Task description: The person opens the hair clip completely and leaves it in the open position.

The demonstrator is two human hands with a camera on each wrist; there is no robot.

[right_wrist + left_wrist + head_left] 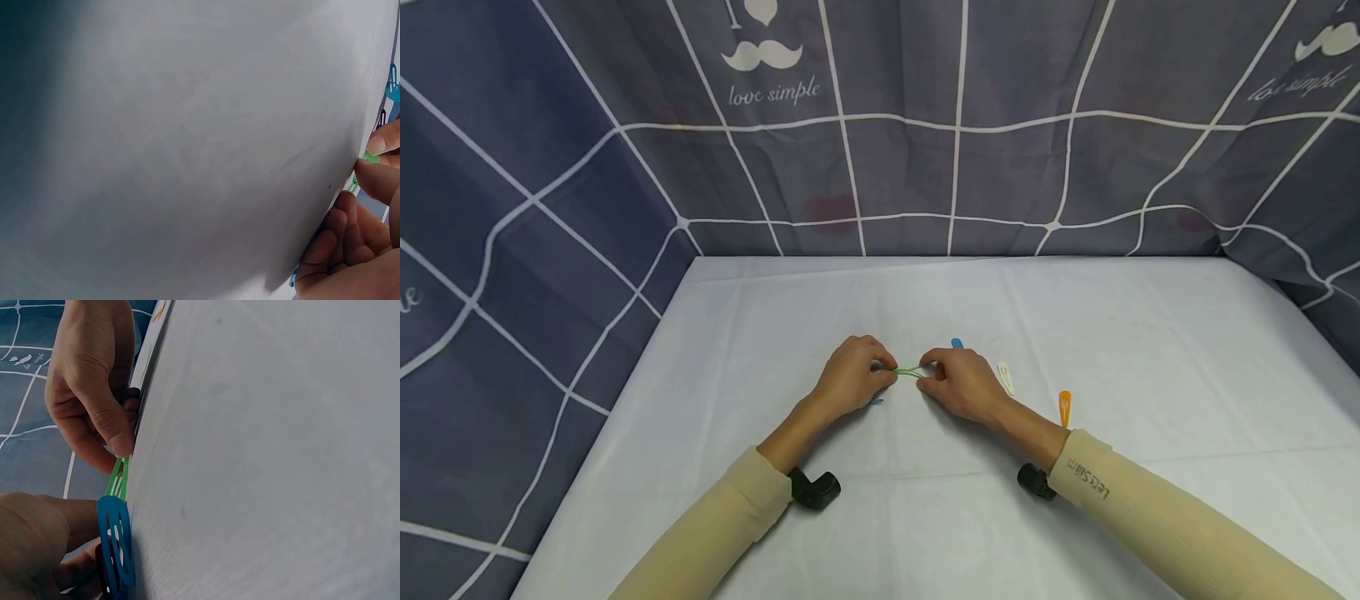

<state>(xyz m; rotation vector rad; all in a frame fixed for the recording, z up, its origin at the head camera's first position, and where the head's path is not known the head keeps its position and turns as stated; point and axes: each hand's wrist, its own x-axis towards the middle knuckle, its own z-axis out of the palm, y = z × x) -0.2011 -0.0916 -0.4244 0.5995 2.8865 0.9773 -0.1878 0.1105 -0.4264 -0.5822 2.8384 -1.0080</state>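
A green snap hair clip (pixel 908 372) spans the gap between both hands, its prongs spread apart at the right. My left hand (pixel 853 375) pinches its left end between thumb and forefinger. The thumb and forefinger of my right hand (pixel 961 383) hold the other end. In the left wrist view, a blue hair clip (pixel 114 537) partly covers a dark red clip (pixel 101 572) beside the left hand. The right wrist view shows the green clip (pixel 371 157) largely covered by fingers.
Past the right hand lie a blue clip (pixel 957 342), a cream clip (pixel 1005 377) and an orange clip (pixel 1064 407) on the white-covered table (pixel 887 533). A dark grid-patterned curtain (pixel 895 175) borders the table's back and sides.
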